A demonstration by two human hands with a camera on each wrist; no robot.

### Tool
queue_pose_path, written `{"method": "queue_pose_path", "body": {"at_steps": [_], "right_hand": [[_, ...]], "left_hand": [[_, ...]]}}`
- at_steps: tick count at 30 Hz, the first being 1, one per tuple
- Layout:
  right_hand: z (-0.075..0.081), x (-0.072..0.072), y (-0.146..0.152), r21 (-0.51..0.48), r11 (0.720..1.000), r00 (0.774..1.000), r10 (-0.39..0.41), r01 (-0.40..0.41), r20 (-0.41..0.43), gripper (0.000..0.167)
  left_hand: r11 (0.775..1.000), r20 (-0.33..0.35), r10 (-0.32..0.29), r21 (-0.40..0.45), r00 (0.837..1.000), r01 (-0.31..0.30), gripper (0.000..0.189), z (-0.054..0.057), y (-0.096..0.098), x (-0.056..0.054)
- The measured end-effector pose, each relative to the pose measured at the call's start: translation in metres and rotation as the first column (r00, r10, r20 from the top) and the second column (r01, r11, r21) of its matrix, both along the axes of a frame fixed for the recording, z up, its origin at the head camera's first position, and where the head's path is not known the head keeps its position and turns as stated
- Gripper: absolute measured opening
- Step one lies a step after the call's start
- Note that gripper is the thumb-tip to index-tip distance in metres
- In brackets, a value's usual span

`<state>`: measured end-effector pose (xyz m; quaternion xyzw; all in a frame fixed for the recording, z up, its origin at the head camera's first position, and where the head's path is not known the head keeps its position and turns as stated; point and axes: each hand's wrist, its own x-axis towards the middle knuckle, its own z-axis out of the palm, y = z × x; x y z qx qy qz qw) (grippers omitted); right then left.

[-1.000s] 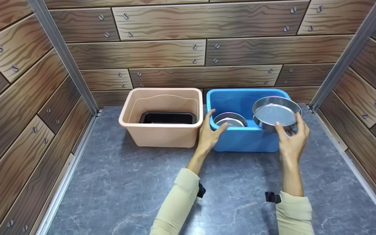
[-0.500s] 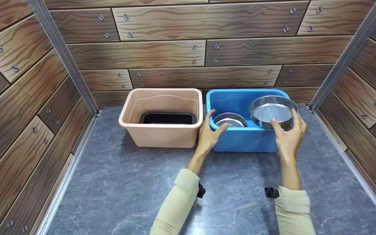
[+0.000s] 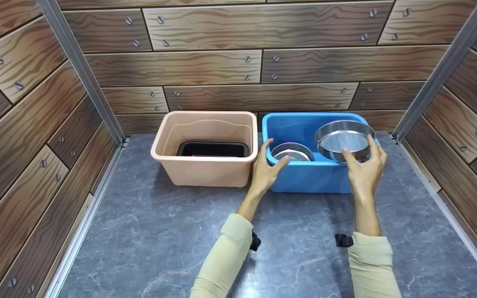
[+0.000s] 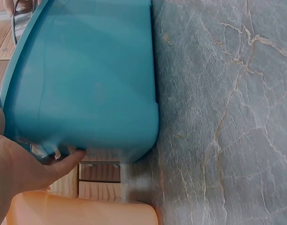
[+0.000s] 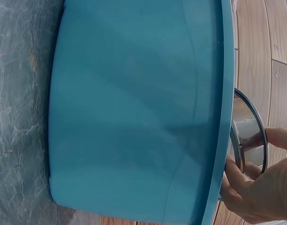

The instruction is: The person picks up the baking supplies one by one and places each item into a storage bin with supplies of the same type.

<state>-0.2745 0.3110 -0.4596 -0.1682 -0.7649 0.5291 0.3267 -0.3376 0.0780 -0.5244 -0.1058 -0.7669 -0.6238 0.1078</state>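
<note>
A round, shallow metal sieve (image 3: pixel 343 144) with a flat, fine-looking bottom is tilted over the right end of the blue plastic bin (image 3: pixel 311 178). My right hand (image 3: pixel 364 171) holds it by its near right side, thumb in front and fingers around the wall. In the right wrist view, part of the sieve (image 5: pixel 250 129) shows beyond the bin's rim. At the bin's near left corner, my left hand (image 3: pixel 265 173) grips the rim, thumb along the front and fingers at the left side. Inside the bin near that hand lies another round metal piece (image 3: pixel 291 150), partly hidden by the front wall.
A peach-coloured bin (image 3: pixel 207 174) stands close to the left of the blue one, with a black rectangular tray (image 3: pixel 213 149) inside. Both bins rest on a grey marbled table (image 3: pixel 296 231). Wood-patterned panels (image 3: pixel 213 68) wall in the back and sides.
My right hand has shifted the sieve slightly left and away from me, further over the blue bin. The left hand has stayed at the bin's corner.
</note>
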Motion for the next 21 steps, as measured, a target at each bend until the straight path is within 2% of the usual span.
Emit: {"method": "queue_pose_path", "body": {"at_steps": [17, 21], "right_hand": [[-0.001, -0.0002, -0.0018, 0.019, 0.999, 0.999, 0.032, -0.032, 0.011, 0.076], [-0.002, -0.0008, -0.0027, 0.036, 0.999, 0.999, 0.034, -0.034, 0.002, 0.07]], "left_hand": [[1.0, 0.01, 0.005, -0.01, 1.0, -0.004, 0.078, -0.0003, 0.0001, -0.0008], [1.0, 0.009, 0.007, -0.017, 1.0, -0.007, 0.078, -0.0005, -0.0001, -0.001]]}}
